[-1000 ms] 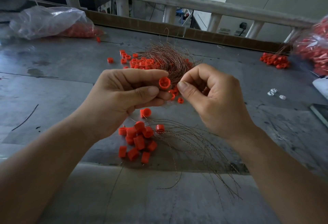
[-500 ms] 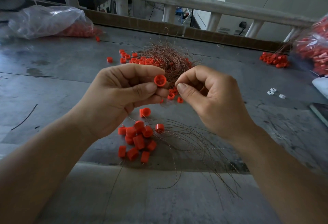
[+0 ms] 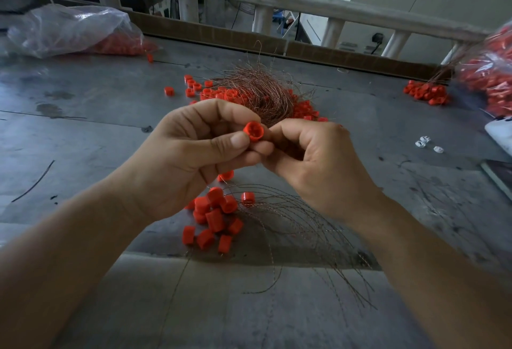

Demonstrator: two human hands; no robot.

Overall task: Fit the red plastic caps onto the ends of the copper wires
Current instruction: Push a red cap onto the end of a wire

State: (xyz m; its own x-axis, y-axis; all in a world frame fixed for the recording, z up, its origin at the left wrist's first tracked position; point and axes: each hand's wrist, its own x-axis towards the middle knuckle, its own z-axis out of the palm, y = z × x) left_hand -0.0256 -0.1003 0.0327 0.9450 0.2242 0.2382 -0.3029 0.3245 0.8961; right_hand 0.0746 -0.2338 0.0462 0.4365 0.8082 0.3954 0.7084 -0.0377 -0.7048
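Hands drawn together at red cap, gap of a second ago closed.
Cap pinched by left hand above surface, mouth upward; right hand curled, fingertips touching cap, contents of its grip not discernible; fitting probably beginning.

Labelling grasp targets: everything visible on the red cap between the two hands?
The red cap is a small round cup, bright orange-red and plastic-looking, its open end tilted toward the camera with moulded ribs inside. The left hand pinches it between thumb and forefinger above the table; curled fingertips of the right hand meet its right side. Whether anything is threaded into it cannot be told.
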